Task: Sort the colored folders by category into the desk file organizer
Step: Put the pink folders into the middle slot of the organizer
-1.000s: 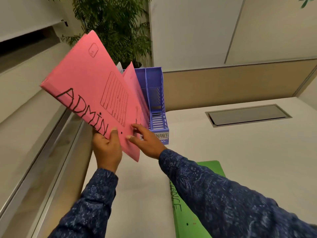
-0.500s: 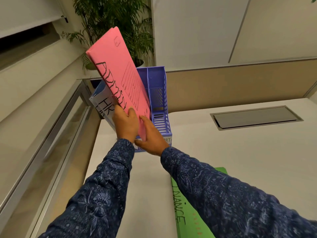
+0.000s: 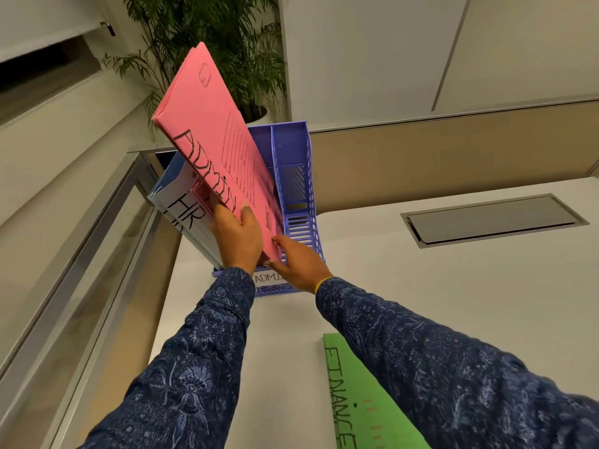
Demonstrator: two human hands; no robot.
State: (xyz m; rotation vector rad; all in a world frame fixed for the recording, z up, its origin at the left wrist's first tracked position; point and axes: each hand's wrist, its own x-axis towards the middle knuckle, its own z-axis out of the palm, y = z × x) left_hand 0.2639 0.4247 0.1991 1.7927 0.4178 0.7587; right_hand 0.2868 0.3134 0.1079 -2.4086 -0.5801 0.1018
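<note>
bright, even, diffuse indoor light, no glare. only a faint soft shadow lies on the desk (image 3: 421, 286) at the organizer's (image 3: 293, 176) foot. lettering on the pink folder (image 3: 207, 124) is crisp; the plant (image 3: 227, 43) behind looks slightly soft. wide-angle distortion bows the partition (image 3: 453, 147) and the rail (image 3: 97, 222) at left.

One pink ADMIN folder (image 3: 210, 140) shows at the far middle, one green FINANCE folder (image 3: 372, 400) at the near right, and two lettered faces of HR folders (image 3: 181, 202) at the far left. There is one purple file organizer (image 3: 291, 147), one potted palm (image 3: 210, 43) and one metal desk hatch (image 3: 492, 218). Two hands count: one left hand (image 3: 238, 234), one right hand (image 3: 298, 257).
</note>
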